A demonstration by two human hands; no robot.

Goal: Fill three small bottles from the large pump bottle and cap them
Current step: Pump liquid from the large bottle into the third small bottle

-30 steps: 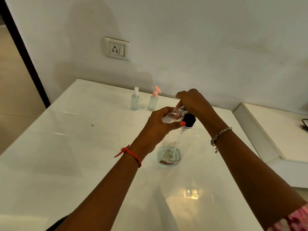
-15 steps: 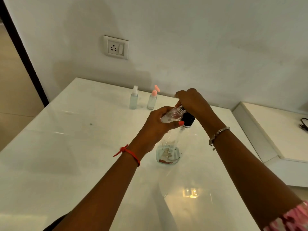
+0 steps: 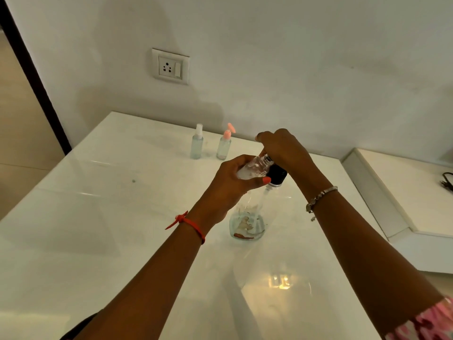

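Observation:
The large clear pump bottle (image 3: pixel 247 224) stands on the white table (image 3: pixel 98 217), with a black collar (image 3: pixel 277 174) at its neck and a little liquid at the bottom. My right hand (image 3: pixel 284 148) is curled over its pump head, which is hidden under the fingers. My left hand (image 3: pixel 228 190) grips a small clear bottle (image 3: pixel 252 168), tilted with its open neck up against the pump under my right hand. Two more small bottles stand at the back of the table: one with a white spray top (image 3: pixel 196 148), one with a pink flip cap (image 3: pixel 224 148).
A wall with a socket (image 3: pixel 170 66) rises directly behind the table. To the right lies a lower white ledge (image 3: pixel 404 192) with a dark cable (image 3: pixel 447 179) at its far end. The table's left edge drops to the floor.
Both hands stay at the pump with the small bottle held to it; only the view has shifted slightly.

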